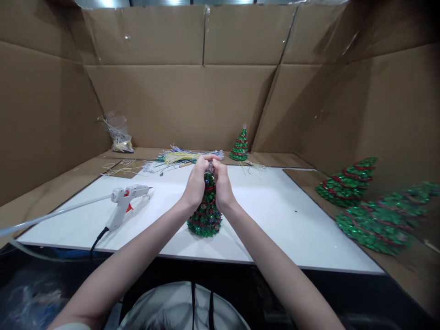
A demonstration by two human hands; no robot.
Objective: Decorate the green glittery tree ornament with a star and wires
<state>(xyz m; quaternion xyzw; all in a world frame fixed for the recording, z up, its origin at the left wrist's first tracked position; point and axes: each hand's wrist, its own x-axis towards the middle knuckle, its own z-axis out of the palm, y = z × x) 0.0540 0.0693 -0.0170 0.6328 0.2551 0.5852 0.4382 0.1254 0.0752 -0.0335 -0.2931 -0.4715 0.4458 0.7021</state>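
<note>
One left hand (196,184) and one right hand (222,185) cup the Christmas tree (205,225), grip closed around its top, likely so it stands steady on the worktop (271,215).

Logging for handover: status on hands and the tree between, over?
Left hand, right hand cupped around top of tree. Tree upright on white board. Glue gun apart, leftward.

1. Right of the middle tree (204,222), the white board (271,220) is pretty wide open, just a dark speck (295,211).
2. Left's tighter: glue gun (121,206) sits there, long glue stick (62,212) poking out left.
3. Wire bundle (180,157) and back tree (239,145) crowd the far side.
4. Two more trees (347,185) line the right, cardboard wall (395,105) beyond.
</note>
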